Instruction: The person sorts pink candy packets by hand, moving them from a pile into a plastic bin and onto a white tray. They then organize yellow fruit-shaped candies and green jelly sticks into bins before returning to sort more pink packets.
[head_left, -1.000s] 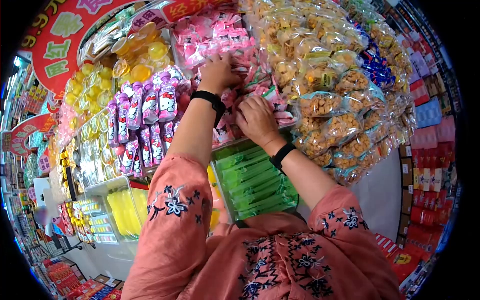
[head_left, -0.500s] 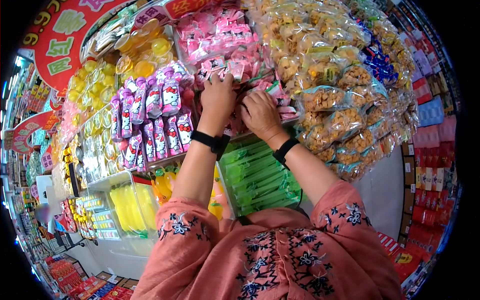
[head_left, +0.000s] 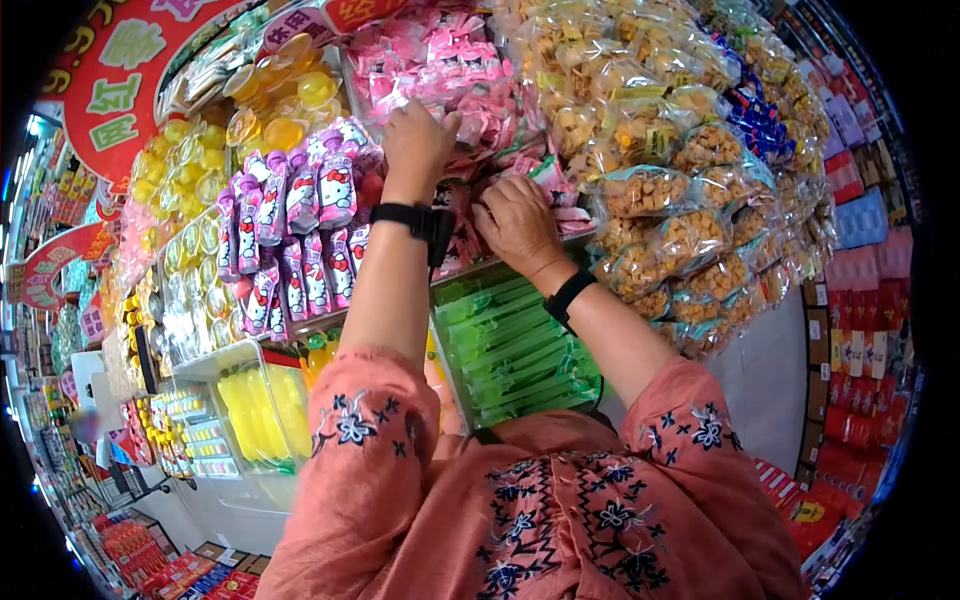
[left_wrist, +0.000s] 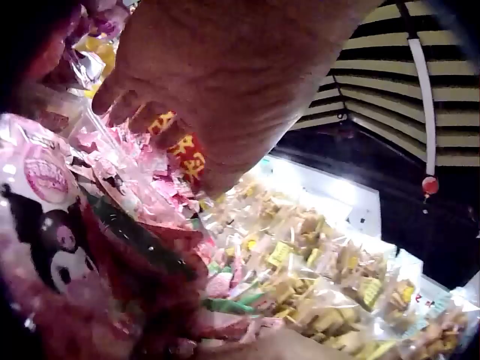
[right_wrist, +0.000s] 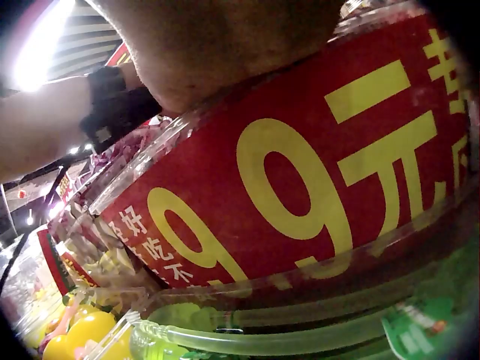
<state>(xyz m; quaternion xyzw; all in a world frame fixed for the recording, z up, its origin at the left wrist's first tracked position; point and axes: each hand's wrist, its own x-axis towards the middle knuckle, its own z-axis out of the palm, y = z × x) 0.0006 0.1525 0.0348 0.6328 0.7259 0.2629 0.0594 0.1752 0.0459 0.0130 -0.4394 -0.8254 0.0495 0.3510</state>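
My left hand (head_left: 418, 145) reaches over a bin of pink candy packets (head_left: 465, 65), its fingers bent down among the wrappers near the bin's left side. In the left wrist view its knuckles hang above the packets and the fingertips are partly hidden; a large pink packet with a black-and-white cartoon figure (left_wrist: 67, 262) stands close to the camera. Lower and to the right, my right hand (head_left: 522, 222) rests on packets at the bin's front corner, fingers bent, tips hidden among the wrappers. In the right wrist view the hand's underside (right_wrist: 225, 52) overlaps a red price sign (right_wrist: 292, 187).
Purple cartoon pouches (head_left: 305, 195) and yellow jelly cups (head_left: 285, 130) lie left of the pink bin. Bagged snacks (head_left: 650, 200) are heaped to the right. A clear bin of green tube packs (head_left: 515, 350) stands in front, and a tub of yellow packs (head_left: 262, 405) stands front left.
My left hand came back toward me from the middle of the pink packets, then moved forward and left over them again. The right hand has stayed nearly in place.
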